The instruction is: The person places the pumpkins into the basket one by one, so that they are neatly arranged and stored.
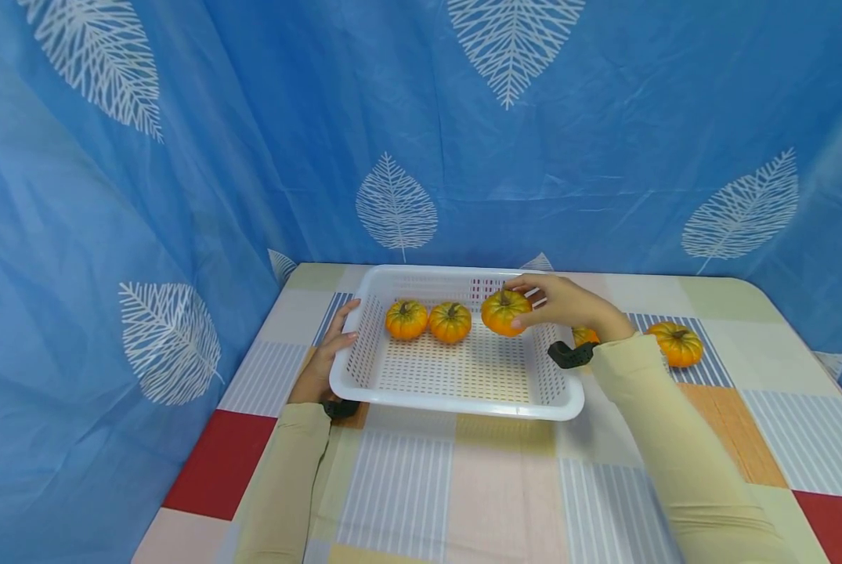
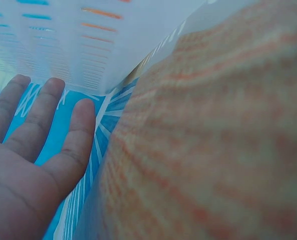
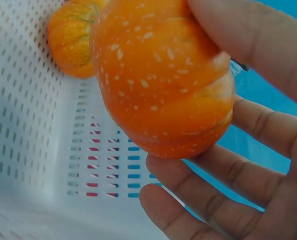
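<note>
A white plastic basket (image 1: pixel 456 403) with slotted walls stands on the table. Inside it, near the back left, two small orange pumpkins (image 1: pixel 406 320) sit side by side. My right hand (image 1: pixel 565 301) pinches another small pumpkin (image 1: pixel 504 313) between thumb and fingers, over the basket's right part. Up close in the right wrist view, the held pumpkin (image 3: pixel 158 85) shows pale specks, and its top is out of sight. My left hand (image 1: pixel 318 364) lies along the basket's left side, its extended fingers (image 2: pixel 38 117) at the outer wall.
Right of the basket, a pumpkin (image 1: pixel 676 344) sits on the patchwork tablecloth (image 1: pixel 406 486). Another pumpkin (image 1: pixel 585 336) shows partly behind my right wrist, just outside the basket wall. Blue curtains (image 1: pixel 590 172) with white leaf prints hang at the back and sides.
</note>
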The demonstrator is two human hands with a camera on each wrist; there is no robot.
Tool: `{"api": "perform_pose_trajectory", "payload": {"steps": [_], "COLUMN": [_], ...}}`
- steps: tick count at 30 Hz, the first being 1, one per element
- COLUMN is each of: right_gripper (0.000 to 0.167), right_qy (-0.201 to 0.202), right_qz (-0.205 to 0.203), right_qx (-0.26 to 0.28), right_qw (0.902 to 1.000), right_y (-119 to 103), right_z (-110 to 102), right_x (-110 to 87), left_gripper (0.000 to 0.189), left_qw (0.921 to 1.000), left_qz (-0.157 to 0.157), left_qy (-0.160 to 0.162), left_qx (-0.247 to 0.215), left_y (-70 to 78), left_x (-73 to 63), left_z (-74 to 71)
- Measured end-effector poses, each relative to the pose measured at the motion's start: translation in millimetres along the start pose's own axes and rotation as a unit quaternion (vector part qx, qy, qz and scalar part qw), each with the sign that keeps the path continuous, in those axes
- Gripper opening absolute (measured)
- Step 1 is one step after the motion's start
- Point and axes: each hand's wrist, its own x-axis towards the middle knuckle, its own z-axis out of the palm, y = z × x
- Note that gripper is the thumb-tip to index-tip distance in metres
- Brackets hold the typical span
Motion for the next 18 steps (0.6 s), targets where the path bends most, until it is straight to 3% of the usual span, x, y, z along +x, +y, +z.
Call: {"api": "perform_pose_trajectory", "payload": {"steps": [18], "right_gripper": [0.068], "right_qy": [-0.029], "right_qz": [0.034], "right_qx": [-0.010], "right_qw": [0.9989], "right_y": [10.5], "right_z": [6.6], "right_x": [29.3], "left_gripper": [0.063], "left_qw": [0.9999], "left_qz": [0.009], "left_qy": [-0.012], "left_qx": [-0.007], "left_y": [0.8], "left_x": [-0.5], "left_z": [0.2]}}
